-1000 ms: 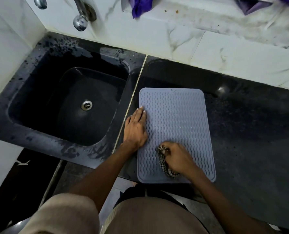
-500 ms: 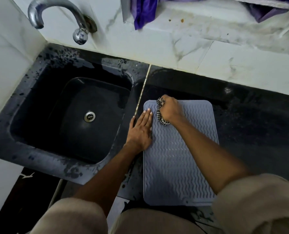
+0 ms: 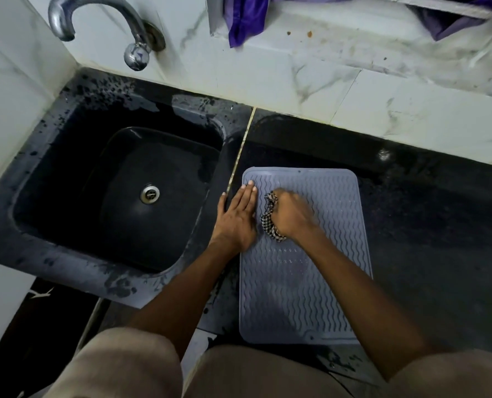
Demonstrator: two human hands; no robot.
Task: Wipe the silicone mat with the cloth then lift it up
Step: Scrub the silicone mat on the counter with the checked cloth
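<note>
Left hand (image 3: 237, 218), spread flat, pins grey wavy-ribbed silicone mat (image 3: 302, 282) against sliding; right hand (image 3: 292, 216) clenches black-and-white checked cloth (image 3: 270, 218), scrubbing.

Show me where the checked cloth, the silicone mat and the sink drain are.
checked cloth (image 3: 270, 218): head view, on the bunched part left of the fist.
silicone mat (image 3: 290, 297): head view, on its bare wavy near half.
sink drain (image 3: 150, 193): head view, on the metal strainer.

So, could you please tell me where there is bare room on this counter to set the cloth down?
The dark counter right of the silicone mat is bare up to the marble wall. A narrow strip lies behind the mat. The mat's left side is crowded: left hand flat, right hand gripping the cloth.
</note>
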